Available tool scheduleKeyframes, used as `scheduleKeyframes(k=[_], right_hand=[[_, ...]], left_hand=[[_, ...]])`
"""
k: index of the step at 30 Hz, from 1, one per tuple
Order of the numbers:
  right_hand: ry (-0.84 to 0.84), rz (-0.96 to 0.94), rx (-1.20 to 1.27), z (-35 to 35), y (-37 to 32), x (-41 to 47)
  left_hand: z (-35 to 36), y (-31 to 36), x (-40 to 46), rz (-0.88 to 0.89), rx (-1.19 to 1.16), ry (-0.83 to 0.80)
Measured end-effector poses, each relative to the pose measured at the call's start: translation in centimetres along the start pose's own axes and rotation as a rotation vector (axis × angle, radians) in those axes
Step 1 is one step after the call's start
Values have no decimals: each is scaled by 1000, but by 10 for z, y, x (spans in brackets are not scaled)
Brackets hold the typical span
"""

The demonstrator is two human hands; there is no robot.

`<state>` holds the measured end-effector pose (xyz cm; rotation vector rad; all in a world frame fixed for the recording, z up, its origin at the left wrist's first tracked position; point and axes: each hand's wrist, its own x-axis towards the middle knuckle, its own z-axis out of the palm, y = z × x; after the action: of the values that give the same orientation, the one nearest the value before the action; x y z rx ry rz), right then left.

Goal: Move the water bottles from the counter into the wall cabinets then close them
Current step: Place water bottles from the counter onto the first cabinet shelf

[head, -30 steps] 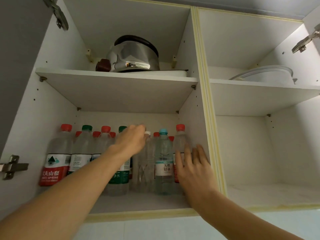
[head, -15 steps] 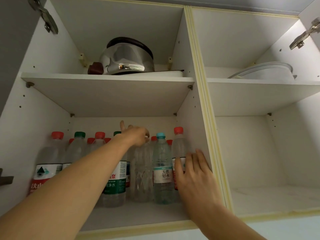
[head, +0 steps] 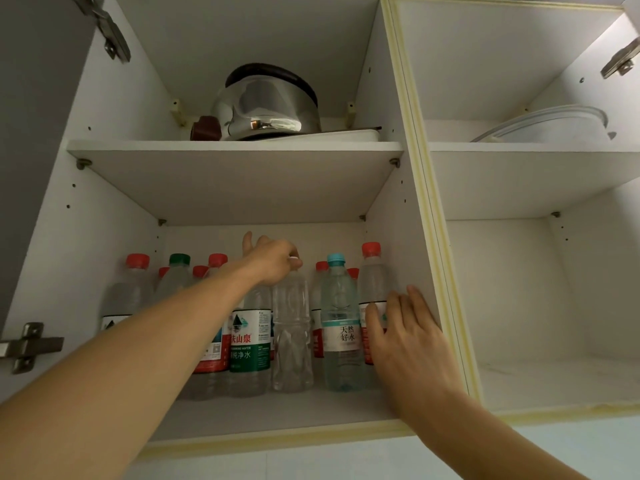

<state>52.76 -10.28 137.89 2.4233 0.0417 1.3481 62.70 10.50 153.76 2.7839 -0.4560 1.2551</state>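
Observation:
Several water bottles stand on the lower shelf (head: 277, 412) of the left wall cabinet. My left hand (head: 273, 261) reaches in and grips the white cap of a clear unlabelled bottle (head: 292, 334). A green-labelled bottle (head: 250, 348) stands just left of it and a blue-capped bottle (head: 341, 327) just right. My right hand (head: 407, 336) is spread flat, its fingers against the red-capped bottle (head: 372, 278) at the shelf's right end. More red-capped and green-capped bottles (head: 133, 292) line the left side, partly hidden by my left forearm.
A steel kettle (head: 268, 105) sits on the upper left shelf. The right cabinet holds a glass lid (head: 550, 126) on its upper shelf, and its lower shelf (head: 554, 382) is bare. Both doors are open, with hinges (head: 27, 344) showing at the sides.
My left hand has settled onto the clear bottle's cap. My right hand stays by the right-end bottle. The camera has moved closer and tilted up.

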Motion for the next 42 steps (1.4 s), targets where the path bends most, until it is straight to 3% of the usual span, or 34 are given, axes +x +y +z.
scheduleKeyframes(k=[6, 14, 21, 42], right_hand=[[-2, 1, -23, 0, -1, 0], [-67, -72, -218, 1, 7, 12], [-148, -68, -306, 11, 0, 31], [-215, -144, -464, 8, -3, 31]], left_hand=[[2, 5, -7, 30, 62, 27], [35, 17, -58, 382, 219, 37], [77, 45, -80, 330, 223, 19], [90, 47, -80, 304, 183, 136]])
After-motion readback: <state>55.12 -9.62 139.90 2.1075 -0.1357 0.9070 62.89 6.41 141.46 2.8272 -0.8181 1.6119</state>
